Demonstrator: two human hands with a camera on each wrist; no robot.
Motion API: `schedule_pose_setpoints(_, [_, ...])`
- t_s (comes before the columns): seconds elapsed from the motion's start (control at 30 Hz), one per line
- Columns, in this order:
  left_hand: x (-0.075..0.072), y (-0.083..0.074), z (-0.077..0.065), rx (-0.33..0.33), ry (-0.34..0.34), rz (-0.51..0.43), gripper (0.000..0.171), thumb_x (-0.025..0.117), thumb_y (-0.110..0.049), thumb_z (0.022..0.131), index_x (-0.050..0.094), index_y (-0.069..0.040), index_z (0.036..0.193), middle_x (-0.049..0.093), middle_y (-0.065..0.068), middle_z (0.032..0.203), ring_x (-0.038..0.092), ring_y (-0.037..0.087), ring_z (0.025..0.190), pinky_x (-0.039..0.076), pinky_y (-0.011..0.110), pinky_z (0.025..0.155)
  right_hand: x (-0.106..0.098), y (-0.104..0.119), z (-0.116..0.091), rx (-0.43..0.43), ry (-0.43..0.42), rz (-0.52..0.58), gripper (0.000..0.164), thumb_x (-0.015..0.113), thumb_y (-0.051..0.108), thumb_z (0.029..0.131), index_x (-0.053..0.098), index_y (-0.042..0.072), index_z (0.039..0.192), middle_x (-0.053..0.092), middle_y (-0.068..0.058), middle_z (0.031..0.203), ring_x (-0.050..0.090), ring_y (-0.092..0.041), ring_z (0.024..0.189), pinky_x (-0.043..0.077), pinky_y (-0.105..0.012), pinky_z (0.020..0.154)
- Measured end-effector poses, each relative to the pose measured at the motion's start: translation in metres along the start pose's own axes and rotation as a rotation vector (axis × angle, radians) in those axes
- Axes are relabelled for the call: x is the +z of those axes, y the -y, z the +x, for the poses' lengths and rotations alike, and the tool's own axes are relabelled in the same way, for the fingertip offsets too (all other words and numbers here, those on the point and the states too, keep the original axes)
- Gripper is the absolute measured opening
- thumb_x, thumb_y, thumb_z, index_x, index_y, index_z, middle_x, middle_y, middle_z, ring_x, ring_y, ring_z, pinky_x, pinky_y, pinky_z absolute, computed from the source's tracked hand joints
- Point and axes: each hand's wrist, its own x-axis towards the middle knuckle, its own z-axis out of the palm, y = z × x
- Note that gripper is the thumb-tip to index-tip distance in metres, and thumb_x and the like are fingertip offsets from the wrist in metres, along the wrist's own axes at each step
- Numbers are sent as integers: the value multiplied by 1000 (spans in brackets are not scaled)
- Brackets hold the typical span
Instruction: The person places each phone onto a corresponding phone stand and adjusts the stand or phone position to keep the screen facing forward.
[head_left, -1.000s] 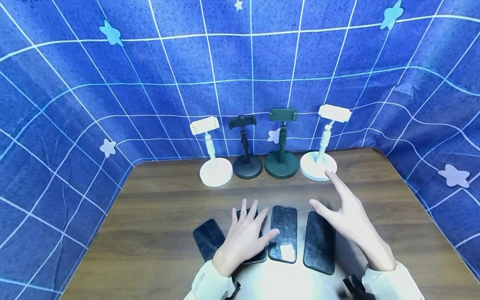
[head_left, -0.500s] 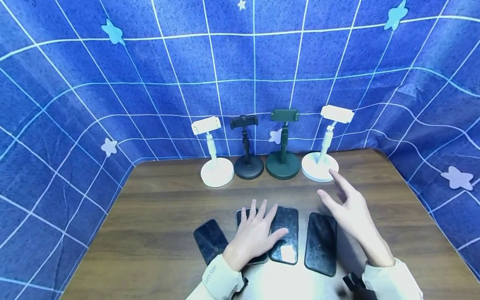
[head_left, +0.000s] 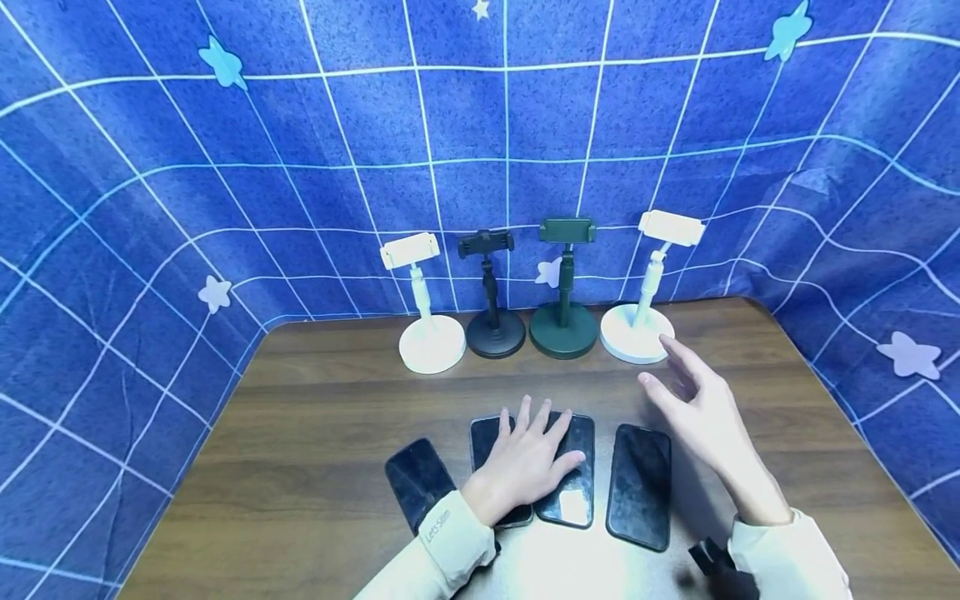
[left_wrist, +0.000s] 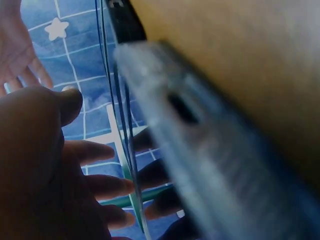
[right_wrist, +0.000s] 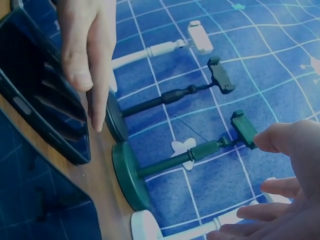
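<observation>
Several dark phones lie face up in a row on the wooden table. My left hand [head_left: 521,471] is spread palm down over the second phone from the left [head_left: 485,435] and the third phone [head_left: 553,508], covering parts of both. In the right wrist view, the left hand [right_wrist: 90,55] is low over a phone's screen [right_wrist: 35,75]. My right hand [head_left: 705,421] hovers with thumb and fingers apart, holding nothing, beyond the rightmost phone [head_left: 639,487]. Its index fingertip overlaps the base of the right white phone stand [head_left: 637,333] in the head view.
Along the back stand a white phone stand [head_left: 432,346], a black phone stand [head_left: 495,335] and a dark green phone stand [head_left: 564,333]. The leftmost phone [head_left: 418,479] lies tilted. A blue gridded cloth [head_left: 465,117] hangs around the wooden table [head_left: 300,467].
My left hand has slid right, from over the second phone to reach across the third as well. The right hand has shifted slightly right, away from the rightmost phone.
</observation>
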Motion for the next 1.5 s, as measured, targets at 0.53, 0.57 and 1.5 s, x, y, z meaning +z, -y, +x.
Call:
schedule_pose_setpoints(0.53, [-12,-7,21,20,-27,78,56,38,-48,110,36,-24,161,34,12,167,36,40,151,42,63,112,-5,-3,18,-65,-18,11,61,69,21,99,46,9,154,49,-20,155,49,-47,139,49,-23,105])
schedule_pose_setpoints(0.57, [-14,-8,22,25,-31,84,56,39,-46,110,37,-23,160,36,12,166,38,40,150,43,62,111,-5,-4,19,-68,-18,17,61,69,20,99,46,8,154,49,-20,155,50,-47,139,48,-17,103])
schedule_pose_setpoints(1.5, [-40,-43,55,118,-74,241,66,52,-44,105,30,-19,162,50,4,157,63,24,128,58,44,92,-18,-5,56,-56,-46,-62,68,66,28,100,38,-2,153,51,-36,145,55,-53,129,43,-63,105])
